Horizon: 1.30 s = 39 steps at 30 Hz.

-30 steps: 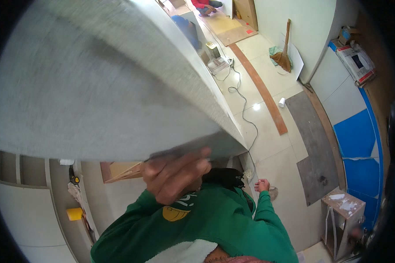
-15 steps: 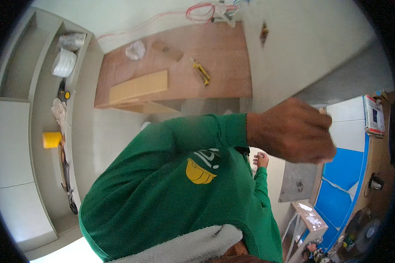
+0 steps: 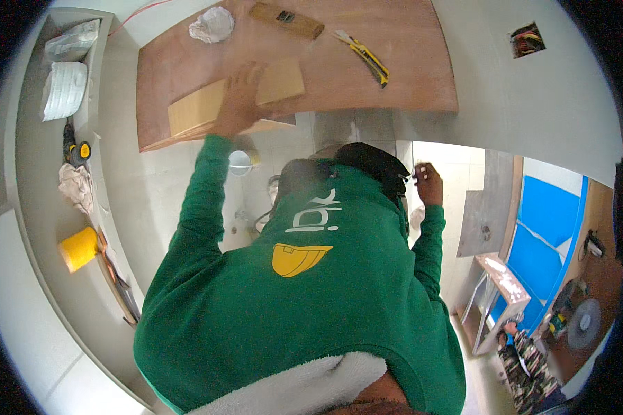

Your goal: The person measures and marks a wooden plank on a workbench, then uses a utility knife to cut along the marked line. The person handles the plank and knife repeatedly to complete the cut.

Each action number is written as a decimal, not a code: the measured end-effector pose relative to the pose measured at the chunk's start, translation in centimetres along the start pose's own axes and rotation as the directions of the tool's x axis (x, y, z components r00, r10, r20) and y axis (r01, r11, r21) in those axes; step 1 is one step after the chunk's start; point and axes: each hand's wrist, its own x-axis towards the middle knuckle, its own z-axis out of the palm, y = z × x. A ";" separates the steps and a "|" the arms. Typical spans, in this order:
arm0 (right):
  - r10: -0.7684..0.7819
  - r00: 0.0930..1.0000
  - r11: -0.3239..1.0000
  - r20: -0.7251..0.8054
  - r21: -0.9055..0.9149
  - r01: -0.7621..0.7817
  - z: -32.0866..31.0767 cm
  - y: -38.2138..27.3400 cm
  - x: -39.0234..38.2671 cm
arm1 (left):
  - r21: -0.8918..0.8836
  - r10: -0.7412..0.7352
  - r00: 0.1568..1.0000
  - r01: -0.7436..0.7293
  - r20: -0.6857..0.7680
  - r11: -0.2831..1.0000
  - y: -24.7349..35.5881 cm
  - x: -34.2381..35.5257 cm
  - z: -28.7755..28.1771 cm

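Pressing a pale board point(image 3: 237, 98) flat onto a plywood panel point(image 3: 394, 76).
Green sweatshirt point(image 3: 304, 297) filling mid-frame. Left hand point(image 3: 241, 97) spread wide, palm down on board near panel's front edge, clasping nothing. Right hand point(image 3: 428, 183) raised well apart at right, fingers curled narrow round something small; cannot tell what. On panel beyond: wood block point(image 3: 286, 19), yellow knife point(image 3: 364, 57), crumpled rag point(image 3: 212, 25). On left shelf: yellow cup point(image 3: 79, 248), tape measure point(image 3: 80, 151).
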 end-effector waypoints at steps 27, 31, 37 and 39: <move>-0.346 0.814 0.574 -0.467 0.580 0.578 6.1 -36.3 -3.3 | -0.409 0.341 0.923 -0.245 0.180 0.879 0.9 4.4 -12.1; -0.427 0.686 0.598 -0.590 0.385 0.703 4.8 -37.6 -4.0 | -0.425 0.380 0.904 -0.270 0.198 0.864 2.5 4.9 -12.1; -0.305 0.705 0.636 -0.640 0.414 0.651 4.8 -37.5 -4.4 | -0.498 0.399 0.889 -0.248 0.223 0.831 3.4 5.0 -10.9; -0.287 0.721 0.638 -0.630 0.435 0.635 4.5 -37.3 -4.6 | -0.513 0.402 0.885 -0.239 0.234 0.825 3.8 5.0 -10.8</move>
